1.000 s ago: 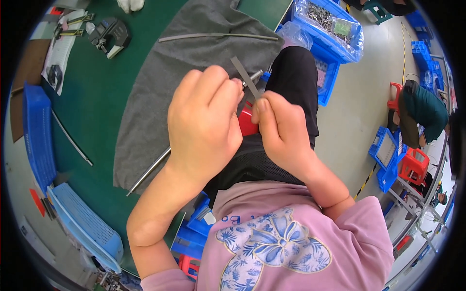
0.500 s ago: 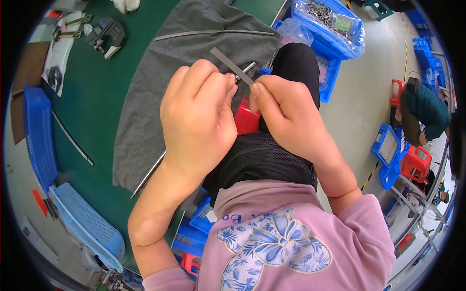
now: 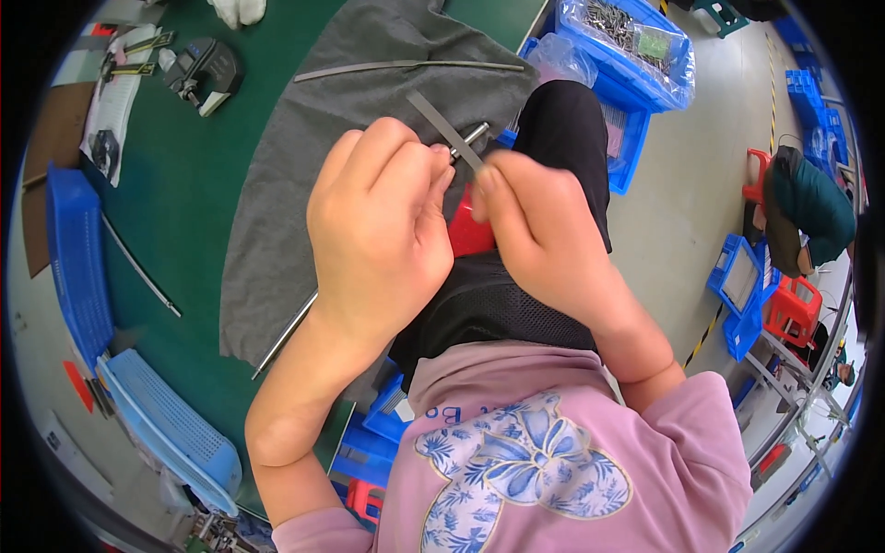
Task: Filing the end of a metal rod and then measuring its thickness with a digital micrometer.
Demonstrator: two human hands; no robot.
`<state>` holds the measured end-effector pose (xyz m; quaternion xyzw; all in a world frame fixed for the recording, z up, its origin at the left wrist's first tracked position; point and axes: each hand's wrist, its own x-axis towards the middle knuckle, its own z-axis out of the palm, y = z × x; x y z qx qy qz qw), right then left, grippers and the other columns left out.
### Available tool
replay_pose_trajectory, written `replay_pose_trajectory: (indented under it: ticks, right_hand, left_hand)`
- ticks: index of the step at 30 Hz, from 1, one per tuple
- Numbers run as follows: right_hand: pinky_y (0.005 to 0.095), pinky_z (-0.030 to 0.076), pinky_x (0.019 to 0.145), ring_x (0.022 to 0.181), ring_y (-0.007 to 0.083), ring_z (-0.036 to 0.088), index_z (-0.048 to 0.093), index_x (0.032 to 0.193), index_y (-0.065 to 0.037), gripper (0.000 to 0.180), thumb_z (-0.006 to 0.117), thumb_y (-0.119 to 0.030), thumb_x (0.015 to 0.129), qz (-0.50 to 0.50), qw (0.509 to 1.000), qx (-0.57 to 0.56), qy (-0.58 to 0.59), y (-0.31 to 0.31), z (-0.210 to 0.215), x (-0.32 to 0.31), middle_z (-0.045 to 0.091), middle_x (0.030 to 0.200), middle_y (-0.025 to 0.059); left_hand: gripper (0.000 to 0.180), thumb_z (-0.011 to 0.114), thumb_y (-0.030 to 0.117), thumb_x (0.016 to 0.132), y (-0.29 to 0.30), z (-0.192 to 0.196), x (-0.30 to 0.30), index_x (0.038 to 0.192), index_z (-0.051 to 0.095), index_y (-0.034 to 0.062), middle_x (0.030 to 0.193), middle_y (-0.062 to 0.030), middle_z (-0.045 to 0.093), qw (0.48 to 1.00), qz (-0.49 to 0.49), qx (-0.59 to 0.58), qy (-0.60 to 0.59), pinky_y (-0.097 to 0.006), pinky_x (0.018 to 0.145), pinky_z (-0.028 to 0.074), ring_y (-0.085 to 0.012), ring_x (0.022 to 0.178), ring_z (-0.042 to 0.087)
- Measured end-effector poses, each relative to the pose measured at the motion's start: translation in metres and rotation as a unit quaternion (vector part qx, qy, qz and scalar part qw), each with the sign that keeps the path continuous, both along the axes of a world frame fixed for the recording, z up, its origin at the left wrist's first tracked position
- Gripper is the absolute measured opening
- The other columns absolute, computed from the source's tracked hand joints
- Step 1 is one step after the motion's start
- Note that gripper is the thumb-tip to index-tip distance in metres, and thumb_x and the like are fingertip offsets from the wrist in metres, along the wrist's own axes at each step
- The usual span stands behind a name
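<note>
My left hand point(image 3: 380, 217) is closed around a slim shiny metal rod point(image 3: 475, 134), whose end pokes out past the fingertips. Below the same forearm another length of metal rod point(image 3: 284, 336) shows; it looks like the same piece, though the hand hides the middle. Pinched between thumb and fingers of my right hand point(image 3: 535, 207) is a thin flat grey strip, like a small file point(image 3: 442, 127). It slants across the rod close to its end; whether they touch I cannot tell. Under both hands a grey cloth point(image 3: 277, 203) covers the table edge.
On the cloth lies a long thin metal strip point(image 3: 369, 68). The green table point(image 3: 175, 240) carries a micrometer-like gauge point(image 3: 207, 74), a thin curved rod point(image 3: 138, 263) and blue baskets point(image 3: 171, 429). A blue bin point(image 3: 678, 69) of metal parts stands right; a person point(image 3: 811, 207) works farther off.
The strip and my right hand have shifted slightly right and down, with some blur on the right fingers. The left hand keeps its hold on the rod, and the whole view has drifted slightly.
</note>
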<state>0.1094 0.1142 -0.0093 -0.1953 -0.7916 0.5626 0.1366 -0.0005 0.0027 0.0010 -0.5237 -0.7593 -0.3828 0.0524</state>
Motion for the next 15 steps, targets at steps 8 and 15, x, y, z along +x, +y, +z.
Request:
replay_pose_trajectory:
  ticks: [8, 15]
  right_hand:
    - [0.0465, 0.046, 0.055, 0.061, 0.0409, 0.059, 0.052, 0.072, 0.001, 0.023, 0.053, -0.012, 0.092, 0.006, 0.999, 0.012, -0.033, 0.001, 0.000, 0.012, 0.059, 0.062, 0.0199]
    - [0.0468, 0.045, 0.055, 0.063, 0.0427, 0.057, 0.054, 0.073, 0.002, 0.023, 0.055, -0.012, 0.091, 0.010, 0.999, 0.001, -0.050, 0.003, 0.006, 0.016, 0.056, 0.063, 0.0219]
  left_hand:
    - [0.016, 0.069, -0.007, 0.067, 0.000, -0.001, 0.000, 0.077, 0.059, -0.0002, 0.077, -0.0090, 0.054, 1.000, 0.005, 0.003, -0.001, -0.038, 0.058, 0.043, -0.0284, 0.067, 0.052]
    - [0.016, 0.069, -0.007, 0.067, -0.002, -0.001, 0.000, 0.077, 0.059, -0.0004, 0.077, -0.0091, 0.054, 1.000, 0.011, 0.007, -0.013, -0.037, 0.059, 0.043, -0.0288, 0.068, 0.052]
